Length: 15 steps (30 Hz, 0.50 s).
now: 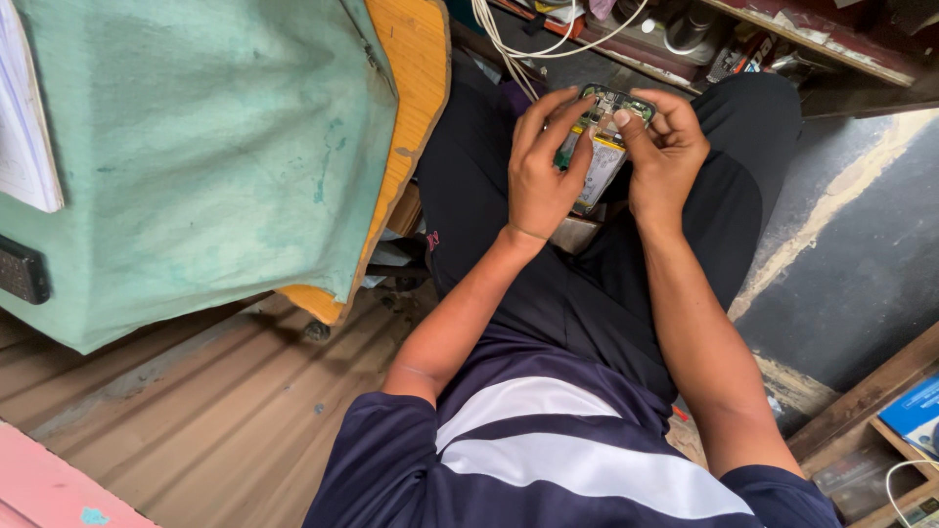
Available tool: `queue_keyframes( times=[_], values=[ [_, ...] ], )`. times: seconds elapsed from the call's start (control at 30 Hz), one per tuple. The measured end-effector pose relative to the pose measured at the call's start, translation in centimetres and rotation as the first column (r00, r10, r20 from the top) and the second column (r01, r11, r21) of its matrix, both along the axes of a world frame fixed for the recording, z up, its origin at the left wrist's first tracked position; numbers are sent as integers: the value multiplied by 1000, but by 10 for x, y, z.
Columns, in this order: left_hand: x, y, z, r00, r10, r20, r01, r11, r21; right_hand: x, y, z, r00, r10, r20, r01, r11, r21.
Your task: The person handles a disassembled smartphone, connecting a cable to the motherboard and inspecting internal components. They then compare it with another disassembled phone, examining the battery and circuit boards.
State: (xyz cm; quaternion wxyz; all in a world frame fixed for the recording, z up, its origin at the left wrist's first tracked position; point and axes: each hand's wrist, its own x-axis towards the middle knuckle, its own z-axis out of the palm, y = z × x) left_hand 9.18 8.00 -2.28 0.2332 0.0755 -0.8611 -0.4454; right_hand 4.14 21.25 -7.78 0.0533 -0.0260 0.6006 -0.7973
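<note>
i'm looking down over the lap: both hands are raised above the knees, and between them sits an opened phone, back cover off, with its green board and a pale yellow-edged battery showing. it is held up off the lap, probably so the exposed side faces the eyes and catches the light.

the left hand is wrapped around the phone's left edge, fingers curled over the top and thumb along the side, so it is closed on it and seems to carry most of the weight. the right hand is closed on the right edge as well; its thumb presses onto the upper part near the board, and the other fingers are folded behind. i judge the left steadies while the right thumb works on the inside, though what exactly the thumb touches is too small to tell.

to the left, a table with an orange wooden edge is draped in a stained green cloth. white cables hang down just beyond the hands, near a cluttered shelf. legs in black trousers lie under the phone.
</note>
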Motion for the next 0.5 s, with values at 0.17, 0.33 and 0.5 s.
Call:
queue_keyframes(
  times=[0.17,0.33,0.5],
  values=[
    [-2,0,-1,1000,9,-14,-8,1000,24,0,-1,0,1000,0,-8,0,1000,9],
    [-5,-2,-11,996,-15,88,-15,942,334,1,0,0,1000,5,25,-6,1000,9],
    [-20,-14,-35,976,-211,49,128,744,656,2,0,-1,999,21,48,-24,999,41]
  ],
)
